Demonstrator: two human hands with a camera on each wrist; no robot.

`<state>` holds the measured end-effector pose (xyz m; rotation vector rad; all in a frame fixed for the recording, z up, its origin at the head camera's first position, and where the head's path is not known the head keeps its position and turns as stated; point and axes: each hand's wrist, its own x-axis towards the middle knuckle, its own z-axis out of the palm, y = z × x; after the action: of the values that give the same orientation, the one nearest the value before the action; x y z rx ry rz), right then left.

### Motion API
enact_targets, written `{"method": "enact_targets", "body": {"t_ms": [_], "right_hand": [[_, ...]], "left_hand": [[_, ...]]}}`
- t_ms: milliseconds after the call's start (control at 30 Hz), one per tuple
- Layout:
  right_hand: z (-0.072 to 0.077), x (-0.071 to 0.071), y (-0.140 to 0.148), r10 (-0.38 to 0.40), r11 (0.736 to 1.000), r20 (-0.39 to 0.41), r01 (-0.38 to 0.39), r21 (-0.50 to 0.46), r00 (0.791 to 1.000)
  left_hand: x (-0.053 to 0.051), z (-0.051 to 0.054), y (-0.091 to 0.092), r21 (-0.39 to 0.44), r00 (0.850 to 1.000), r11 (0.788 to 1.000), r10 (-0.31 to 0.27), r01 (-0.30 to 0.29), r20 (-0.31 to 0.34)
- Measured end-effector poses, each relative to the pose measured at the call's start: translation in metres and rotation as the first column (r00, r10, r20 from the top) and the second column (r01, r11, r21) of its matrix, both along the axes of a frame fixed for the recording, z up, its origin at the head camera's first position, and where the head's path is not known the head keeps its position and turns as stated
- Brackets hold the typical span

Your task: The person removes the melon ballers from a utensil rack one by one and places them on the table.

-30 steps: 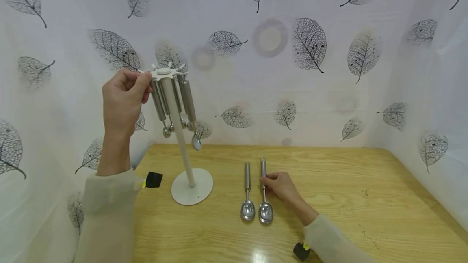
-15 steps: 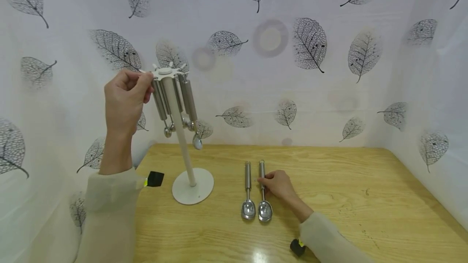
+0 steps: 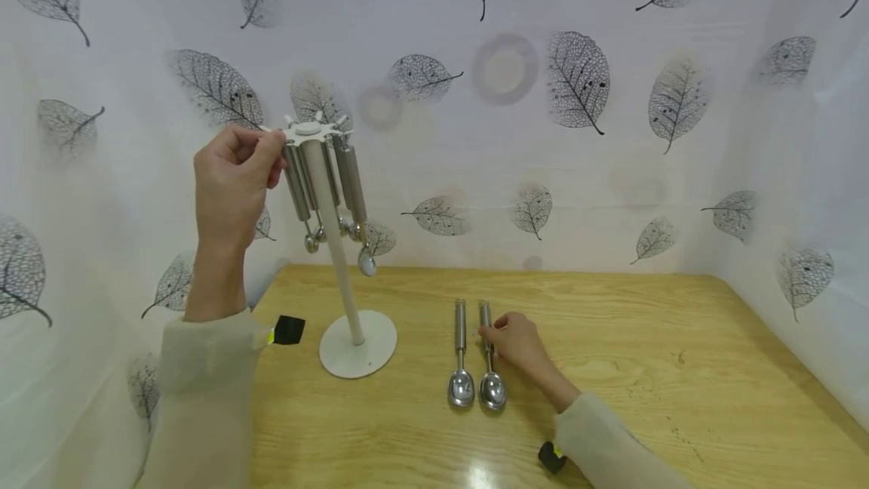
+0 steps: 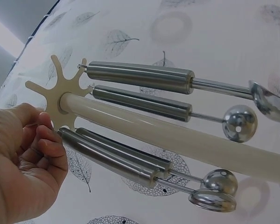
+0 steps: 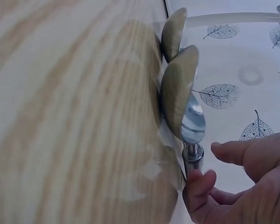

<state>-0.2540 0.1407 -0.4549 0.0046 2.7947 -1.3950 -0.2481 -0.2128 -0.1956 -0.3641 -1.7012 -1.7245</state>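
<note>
My left hand pinches one arm of the star-shaped top of a white utensil stand. Steel scoops hang from that top; in the left wrist view a hanging scoop shows a rounded bowl. On the table, two steel scoops lie side by side with their bowls toward me: a left scoop and a right scoop. My right hand is at the right scoop's handle. In the right wrist view the thumb stands apart from the handle while a finger touches it.
The stand's round white base sits on the left of the wooden table. A leaf-patterned curtain surrounds the back and sides of the table.
The right scoop's handle has shifted slightly left, toward the other scoop, along with my right hand. My left hand keeps its hold on the stand's top.
</note>
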Motion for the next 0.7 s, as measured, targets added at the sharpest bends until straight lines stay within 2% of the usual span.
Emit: {"method": "enact_targets", "body": {"t_ms": [133,233,267,367,467,600,700], "right_hand": [[0.008,-0.001,0.002,0.003,1.000,-0.025,-0.003,0.017,1.000],[0.015,-0.001,0.001,0.024,0.999,-0.048,-0.026,-0.039,0.999],[0.018,-0.002,0.001,0.039,0.996,-0.047,-0.043,-0.084,0.998],[0.030,-0.002,-0.004,0.125,0.969,-0.055,-0.134,-0.209,0.991],[0.045,-0.003,-0.011,0.225,0.926,-0.064,-0.234,-0.295,0.972],[0.070,-0.003,-0.022,0.292,0.900,-0.093,-0.306,-0.311,0.952],[0.090,-0.004,-0.032,0.328,0.881,-0.132,-0.353,-0.314,0.935]], "left_hand": [[-0.001,0.002,0.000,-0.016,0.999,0.999,0.030,-0.030,0.011],[-0.001,0.003,0.002,-0.044,0.998,0.997,0.060,-0.059,0.023],[-0.001,0.003,0.002,-0.049,0.997,0.997,0.067,-0.066,0.027],[-0.001,0.003,0.002,-0.088,0.993,0.990,0.114,-0.110,0.040],[-0.001,0.003,0.003,-0.126,0.986,0.980,0.162,-0.157,0.034],[-0.002,0.002,0.004,-0.183,0.970,0.954,0.245,-0.238,0.014],[-0.003,0.001,0.004,-0.211,0.951,0.930,0.308,-0.302,-0.005]]}}
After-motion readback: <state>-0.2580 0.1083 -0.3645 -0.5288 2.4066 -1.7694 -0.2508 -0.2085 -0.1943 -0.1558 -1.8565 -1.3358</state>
